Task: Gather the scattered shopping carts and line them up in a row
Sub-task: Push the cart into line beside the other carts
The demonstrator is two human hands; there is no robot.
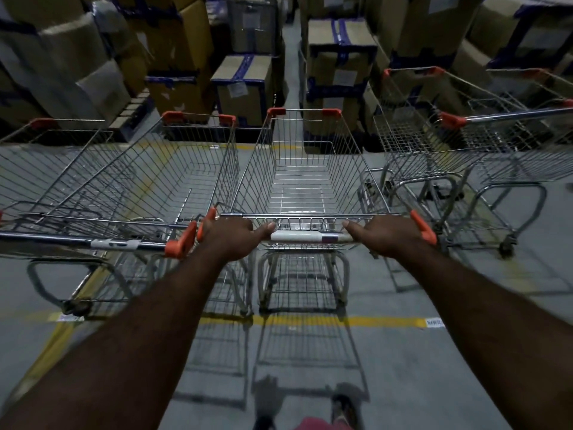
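The middle shopping cart (304,169) shows only floor through its basket. The left hand (231,240) and right hand (386,235) curl closed round its handle bar (305,236). A second cart (155,169) is at 9 o'clock.

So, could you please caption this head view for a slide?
Left hand and right hand grip the handle of the middle cart beside another cart, facing stacked boxes.

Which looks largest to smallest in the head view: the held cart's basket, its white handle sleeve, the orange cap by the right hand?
1. basket of the held cart
2. white handle sleeve
3. orange cap beside the right hand
Sleeve and cap sit equally near the camera, so that order is safe.
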